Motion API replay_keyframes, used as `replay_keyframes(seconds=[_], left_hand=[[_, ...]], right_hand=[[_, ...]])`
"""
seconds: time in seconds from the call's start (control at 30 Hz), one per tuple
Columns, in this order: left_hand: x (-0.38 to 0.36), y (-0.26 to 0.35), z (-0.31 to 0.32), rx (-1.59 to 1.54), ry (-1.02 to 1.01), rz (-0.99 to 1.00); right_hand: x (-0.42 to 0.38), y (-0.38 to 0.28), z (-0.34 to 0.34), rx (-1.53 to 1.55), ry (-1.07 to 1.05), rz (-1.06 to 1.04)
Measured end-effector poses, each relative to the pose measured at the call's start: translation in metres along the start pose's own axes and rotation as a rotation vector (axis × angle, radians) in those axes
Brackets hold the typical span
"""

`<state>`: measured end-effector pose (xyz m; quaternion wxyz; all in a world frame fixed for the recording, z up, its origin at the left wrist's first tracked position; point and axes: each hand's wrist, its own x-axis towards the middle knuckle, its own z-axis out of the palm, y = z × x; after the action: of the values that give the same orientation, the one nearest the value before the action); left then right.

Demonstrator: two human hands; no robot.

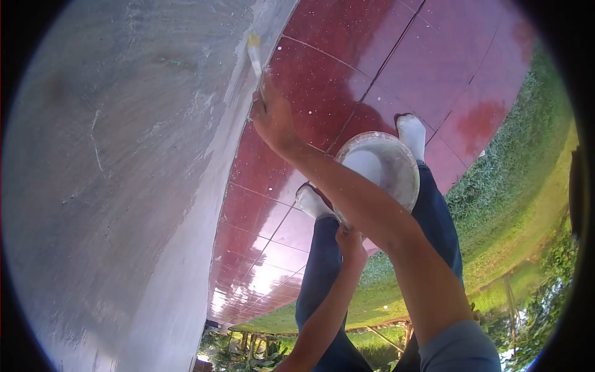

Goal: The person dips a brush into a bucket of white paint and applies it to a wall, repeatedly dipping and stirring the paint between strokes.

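Note:
My right hand [274, 121] is closed around the handle of a paintbrush [255, 57], whose pale yellowish bristles are against the lower edge of the wall [142, 155]. Fresh-looking white streaks run along that edge, beside the red floor. Below, my left hand [351, 240] grips the near rim of a round, whitish bucket [403, 173]. White paint [362, 164] shows inside it. My right forearm crosses in front of the bucket and hides part of it.
Glossy red floor tiles [427, 68] carry scattered white specks. My feet in white socks [411, 135] stand either side of the bucket. Grass [489, 192] borders the tiles at the right, with plants [539, 316] beyond.

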<state>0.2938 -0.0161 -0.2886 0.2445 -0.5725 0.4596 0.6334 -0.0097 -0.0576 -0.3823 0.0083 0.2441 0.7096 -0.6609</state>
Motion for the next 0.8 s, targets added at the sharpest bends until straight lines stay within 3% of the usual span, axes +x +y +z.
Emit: replay_keyframes(seconds=[0.07,0.13,0.17,0.23,0.3,0.37,0.4,0.43,0.47,0.5,0.53,0.57,0.67,0.73,0.8], left_hand=[[0.008,-0.026,-0.019,0.075,-0.132,0.233],[0.007,-0.029,-0.020,0.020,-0.082,0.128],[0.005,-0.024,-0.019,-0.046,-0.026,0.020],[0.001,-0.009,-0.003,-0.066,0.015,-0.022],[-0.002,-0.005,-0.004,-0.076,0.047,-0.069],[0.002,-0.009,-0.006,-0.048,0.048,-0.060],[0.003,-0.007,-0.008,-0.039,0.044,-0.069],[0.001,-0.005,-0.007,-0.043,0.035,-0.070],[-0.001,-0.001,-0.005,-0.070,0.032,-0.062],[-0.002,0.001,-0.004,-0.101,0.034,-0.053],[-0.002,0.000,-0.006,-0.110,0.034,-0.055],[-0.002,-0.003,-0.010,-0.104,0.035,-0.052],[-0.001,-0.001,-0.010,-0.093,0.044,-0.061],[-0.002,0.002,-0.011,-0.087,0.060,-0.068],[-0.003,0.004,-0.008,-0.084,0.060,-0.072]], right_hand=[[-0.076,0.033,0.027,0.015,-0.044,-0.153],[-0.113,0.015,-0.003,-0.096,-0.568,0.120],[-0.114,0.018,-0.011,-0.088,-0.576,0.125],[-0.098,0.027,-0.025,-0.258,-1.099,-0.214],[-0.044,0.012,-0.045,-0.250,-1.033,-0.155],[0.037,-0.039,-0.086,-0.306,-0.827,-0.049],[0.077,-0.035,-0.107,-0.282,-0.681,-0.152],[0.110,-0.051,-0.133,-0.478,-0.557,-0.223],[0.131,-0.056,-0.154,-0.286,-0.401,-0.301],[0.146,-0.075,-0.181,-0.464,-0.254,-0.081],[0.172,-0.079,-0.201,-0.194,-0.285,-0.239],[0.179,-0.088,-0.203,-0.199,-0.291,-0.240],[0.189,-0.114,-0.208,0.098,0.248,-0.341],[0.181,-0.097,-0.171,0.261,0.315,-0.427],[0.148,-0.057,-0.109,0.052,0.274,-0.556]])
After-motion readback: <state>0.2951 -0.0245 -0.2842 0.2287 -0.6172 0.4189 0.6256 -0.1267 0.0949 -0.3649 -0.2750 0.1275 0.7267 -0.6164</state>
